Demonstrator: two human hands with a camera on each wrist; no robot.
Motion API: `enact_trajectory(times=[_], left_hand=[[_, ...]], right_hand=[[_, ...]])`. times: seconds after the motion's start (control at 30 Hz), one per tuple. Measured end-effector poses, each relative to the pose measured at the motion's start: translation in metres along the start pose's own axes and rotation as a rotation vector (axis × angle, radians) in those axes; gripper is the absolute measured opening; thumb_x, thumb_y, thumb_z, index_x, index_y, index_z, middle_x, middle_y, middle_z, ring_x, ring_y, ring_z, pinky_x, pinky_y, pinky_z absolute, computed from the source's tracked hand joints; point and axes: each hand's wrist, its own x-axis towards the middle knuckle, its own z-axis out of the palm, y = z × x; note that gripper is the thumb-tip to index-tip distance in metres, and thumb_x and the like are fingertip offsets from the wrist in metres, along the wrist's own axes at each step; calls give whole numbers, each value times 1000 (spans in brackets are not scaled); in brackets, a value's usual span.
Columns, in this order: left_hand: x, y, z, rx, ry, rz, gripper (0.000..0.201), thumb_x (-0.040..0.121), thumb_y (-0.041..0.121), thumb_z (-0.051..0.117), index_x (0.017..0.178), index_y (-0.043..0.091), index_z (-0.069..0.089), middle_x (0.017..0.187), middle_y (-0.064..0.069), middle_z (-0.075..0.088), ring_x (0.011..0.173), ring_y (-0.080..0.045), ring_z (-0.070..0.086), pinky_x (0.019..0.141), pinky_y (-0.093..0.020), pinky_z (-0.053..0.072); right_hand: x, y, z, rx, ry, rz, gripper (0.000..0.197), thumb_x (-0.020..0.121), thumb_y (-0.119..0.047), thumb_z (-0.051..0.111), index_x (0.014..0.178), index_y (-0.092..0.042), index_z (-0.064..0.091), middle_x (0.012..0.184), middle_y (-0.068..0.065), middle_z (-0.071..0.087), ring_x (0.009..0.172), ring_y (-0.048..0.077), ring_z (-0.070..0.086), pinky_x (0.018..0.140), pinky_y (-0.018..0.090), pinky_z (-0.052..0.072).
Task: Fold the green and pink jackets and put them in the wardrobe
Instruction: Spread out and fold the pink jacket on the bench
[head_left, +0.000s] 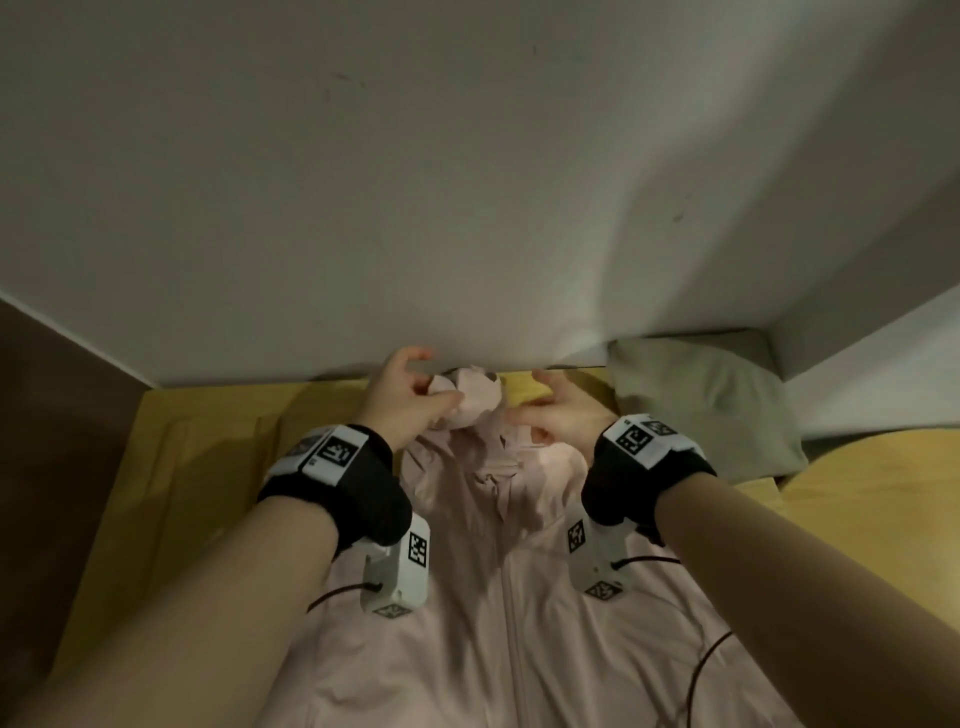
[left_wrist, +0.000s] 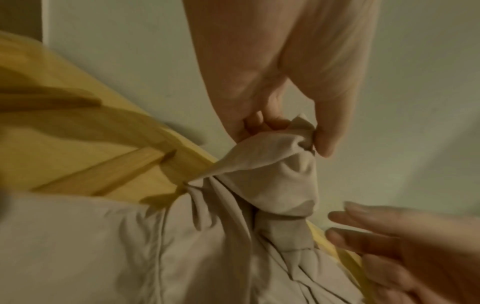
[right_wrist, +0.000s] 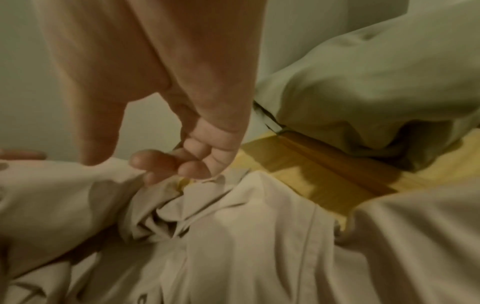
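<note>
Against the far white wall (head_left: 467, 182) a yellow-sheeted bed (head_left: 197, 431) carries the pink jacket (head_left: 498, 597), spread front-up with its zip running toward the near edge; its hem and lower sleeves are cut off by the bottom of the head view, and both forearms cover parts of its shoulders. Bare sheet lies open to the left, while a pale green pillow (head_left: 701, 400) crowds the far right corner, just beside the collar. The hood (head_left: 472, 397) is bunched against the wall, leaving almost no room beyond it. The left hand (head_left: 405, 397) pinches the hood's crumpled fabric between thumb and fingers. The right hand (head_left: 563, 415) hovers near the collar, fingers loosely curled, grasping nothing. No green jacket can be made out.
</note>
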Motion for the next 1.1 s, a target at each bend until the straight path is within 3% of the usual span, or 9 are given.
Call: enact_trajectory(times=[0.17, 0.3, 0.43, 0.53, 0.6, 0.8, 0.9, 0.97, 1.1], left_hand=[[-14, -9, 9, 105, -116, -46, 59, 79, 8, 63, 135, 14, 44, 113, -11, 63, 98, -21, 61, 76, -29, 47], [-28, -12, 7, 117, -172, 68, 34, 72, 7, 61, 103, 23, 63, 86, -1, 64, 81, -12, 58, 72, -29, 45], [-41, -20, 6, 140, -281, 145, 31, 82, -5, 59, 82, 25, 61, 46, 13, 36, 45, 0, 33, 55, -19, 30], [-50, -21, 7, 123, -309, 156, 40, 79, -14, 53, 83, 26, 60, 59, 8, 32, 49, -2, 31, 59, -19, 32], [-53, -22, 10, 103, -293, 160, 38, 80, -14, 49, 85, 22, 59, 64, 5, 33, 51, -1, 33, 55, -12, 31], [-69, -30, 13, 144, -240, 216, 35, 80, 5, 69, 104, 18, 46, 96, 5, 53, 79, -4, 54, 68, -10, 43], [-86, -40, 16, 221, -327, 268, 45, 76, -1, 64, 103, 27, 43, 103, -3, 63, 92, -17, 62, 80, -26, 45], [-97, -52, 20, 301, -403, 281, 42, 72, 0, 63, 101, 27, 47, 94, -5, 66, 87, -22, 63, 74, -28, 43], [-119, -77, 29, 477, -433, 297, 43, 78, 14, 66, 117, 22, 51, 63, 8, 49, 58, -3, 46, 57, -16, 32]], right_hand=[[12, 10, 15, -219, 27, -55, 74, 86, -38, 62, 146, -17, 24, 124, 12, 56, 91, 18, 56, 79, 24, 40], [17, 8, 30, -324, -22, -118, 69, 84, -25, 63, 144, -21, 30, 94, -1, 59, 86, 14, 54, 75, 23, 40], [13, 9, 32, -374, -59, -130, 84, 76, -21, 67, 145, -34, 20, 88, -3, 56, 86, 20, 58, 74, 27, 44], [7, 8, 36, -618, -62, -168, 19, 79, -30, 62, 91, -41, 52, 81, -12, 47, 91, 21, 55, 71, 26, 41], [2, 8, 38, -629, -5, -236, 23, 77, -31, 60, 68, -35, 40, 82, -8, 39, 93, 25, 52, 85, 39, 43], [-26, 21, 31, -319, 408, -529, 27, 80, -9, 66, 70, -18, 42, 81, -1, 39, 67, -1, 41, 63, 20, 32], [-54, 40, 26, -302, 330, -643, 27, 71, 1, 70, 76, -15, 49, 82, -12, 36, 70, -2, 36, 65, 11, 30], [-73, 58, 21, -417, 225, -641, 22, 70, -2, 72, 80, -11, 54, 90, -6, 43, 82, 9, 47, 73, 21, 40], [-105, 94, 12, -627, 104, -577, 17, 72, -20, 61, 82, -6, 60, 100, 10, 55, 83, 22, 52, 67, 33, 43]])
